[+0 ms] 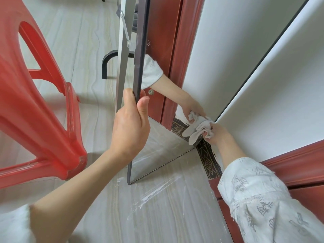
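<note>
mirror cleaning, judged about mid-way. the fingers (212, 128) of the right hand (220, 136) are clenched round a bunched grey cloth (198, 130). they press it on the glass low at the far edge of the mirror (228, 58), just above its bottom corner. higher glass reflects cleanly. the strip along the mirror's bottom edge looks streaked and probably remains to be wiped. the left hand (129, 125) grasps the mirror's near frame edge, thumb in front, steadying it. outward: red plastic chair (43, 102) left of the mirror; pale floor (166, 207) with white smears below it; red-brown door frame (298, 172) to its right.
</note>
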Tool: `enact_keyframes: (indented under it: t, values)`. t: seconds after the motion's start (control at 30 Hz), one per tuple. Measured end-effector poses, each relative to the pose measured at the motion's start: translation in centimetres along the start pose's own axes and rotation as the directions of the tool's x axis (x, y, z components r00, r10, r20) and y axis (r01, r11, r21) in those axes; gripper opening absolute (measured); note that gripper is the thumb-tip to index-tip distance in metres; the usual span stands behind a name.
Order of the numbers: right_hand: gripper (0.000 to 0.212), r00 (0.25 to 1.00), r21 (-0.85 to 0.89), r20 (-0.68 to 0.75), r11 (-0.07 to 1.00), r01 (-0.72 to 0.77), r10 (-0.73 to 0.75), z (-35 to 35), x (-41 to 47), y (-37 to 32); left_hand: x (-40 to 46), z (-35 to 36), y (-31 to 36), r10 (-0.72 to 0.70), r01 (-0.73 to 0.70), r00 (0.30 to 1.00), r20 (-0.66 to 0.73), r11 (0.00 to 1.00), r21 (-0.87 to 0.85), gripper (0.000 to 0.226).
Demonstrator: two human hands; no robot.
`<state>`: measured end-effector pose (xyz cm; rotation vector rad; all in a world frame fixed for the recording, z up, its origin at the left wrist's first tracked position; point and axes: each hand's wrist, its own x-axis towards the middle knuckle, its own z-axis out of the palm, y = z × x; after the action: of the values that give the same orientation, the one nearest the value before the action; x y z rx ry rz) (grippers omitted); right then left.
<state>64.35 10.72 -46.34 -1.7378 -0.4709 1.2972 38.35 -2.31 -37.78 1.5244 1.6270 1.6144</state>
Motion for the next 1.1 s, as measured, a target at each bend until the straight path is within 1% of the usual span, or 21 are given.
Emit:
enact_keyframes:
  t: [0.03, 0.07, 0.13, 0.17, 0.3, 0.4, 0.47, 0.53, 0.57, 0.63, 0.7, 0.8, 0.87, 0.97, 1.03, 1.1]
  values:
    - [0.013, 1.0, -0.001, 0.019, 1.0, -0.021, 0.021, -0.2, 0.1, 0.5, 0.0, 0.0, 0.0, 0.0, 0.0, 1.0, -0.004, 1.0, 0.0, 0.041]
    - [0.009, 1.0, -0.03, 0.017, 0.999, -0.012, 0.013, -0.3, 0.0, 0.8, 0.1, 0.0, 0.0, 0.0, 0.0, 1.0, -0.005, 1.0, -0.001, 0.046]
    - [0.003, 1.0, -0.085, -0.017, 0.996, 0.01, -0.011, -0.3, -0.6, 0.8, 0.1, -0.1, 0.2, -0.007, 0.007, 1.0, 0.005, 1.0, -0.017, 0.048]
    - [0.009, 0.999, -0.102, -0.029, 0.995, 0.013, -0.016, -0.5, -0.8, 0.7, 0.0, -0.2, 0.4, -0.014, 0.014, 1.0, 0.015, 1.0, -0.02, 0.047]
    - [0.039, 1.0, -0.051, -0.005, 0.999, -0.007, 0.007, -0.8, -3.6, 0.0, -0.2, -0.6, 1.1, -0.02, 0.019, 0.999, 0.05, 1.0, 0.016, 0.043]
    - [0.044, 0.999, -0.018, -0.02, 0.999, 0.031, -0.032, -0.9, -6.6, -0.9, -0.2, -0.8, 1.2, -0.064, 0.061, 0.994, 0.093, 0.998, 0.033, 0.039]
    - [0.038, 0.993, 0.03, -0.058, 0.994, 0.107, -0.105, -0.8, -9.4, -2.2, -0.3, -1.2, 1.4, -0.092, 0.085, 0.987, 0.135, 0.995, 0.057, 0.038]
    - [0.016, 0.97, 0.048, -0.115, 0.974, 0.222, -0.216, -0.4, -12.4, -3.8, -0.3, -1.7, 1.7, -0.121, 0.108, 0.975, 0.186, 0.991, 0.079, 0.029]
    - [0.008, 0.957, 0.061, -0.093, 0.958, 0.281, -0.275, -0.1, -14.1, -4.8, -0.2, -2.1, 1.9, -0.133, 0.116, 0.967, 0.217, 0.989, 0.087, 0.025]
    - [0.013, 0.908, 0.049, -0.013, 0.907, 0.419, -0.419, 0.6, -17.7, -6.7, 0.0, -2.9, 2.3, -0.157, 0.132, 0.948, 0.276, 0.986, 0.106, 0.02]
    - [0.018, 0.829, -0.024, 0.048, 0.83, 0.558, -0.556, 1.2, -20.9, -8.2, 0.2, -3.7, 2.7, -0.176, 0.144, 0.934, 0.311, 0.982, 0.124, 0.021]
    - [0.024, 0.737, -0.062, 0.104, 0.735, 0.675, -0.668, 1.9, -24.0, -9.8, 0.3, -4.5, 3.2, -0.218, 0.166, 0.909, 0.355, 0.971, 0.171, 0.03]
    - [0.028, 0.651, -0.058, 0.104, 0.649, 0.758, -0.752, 2.1, -25.7, -10.5, 0.6, -5.2, 3.7, -0.224, 0.162, 0.904, 0.364, 0.968, 0.194, 0.03]
    - [0.038, 0.521, -0.075, 0.074, 0.516, 0.853, -0.85, 2.4, -27.0, -11.2, 1.1, -5.9, 4.4, -0.182, 0.131, 0.933, 0.311, 0.975, 0.178, 0.031]
    - [0.046, 0.494, -0.099, 0.068, 0.487, 0.868, -0.867, 2.9, -27.4, -11.4, 1.3, -6.2, 5.1, -0.139, 0.109, 0.959, 0.248, 0.985, 0.131, 0.025]
    - [0.056, 0.466, -0.169, 0.066, 0.45, 0.877, -0.882, 3.6, -27.3, -11.9, 1.6, -6.4, 6.1, -0.11, 0.098, 0.972, 0.206, 0.993, 0.067, 0.019]
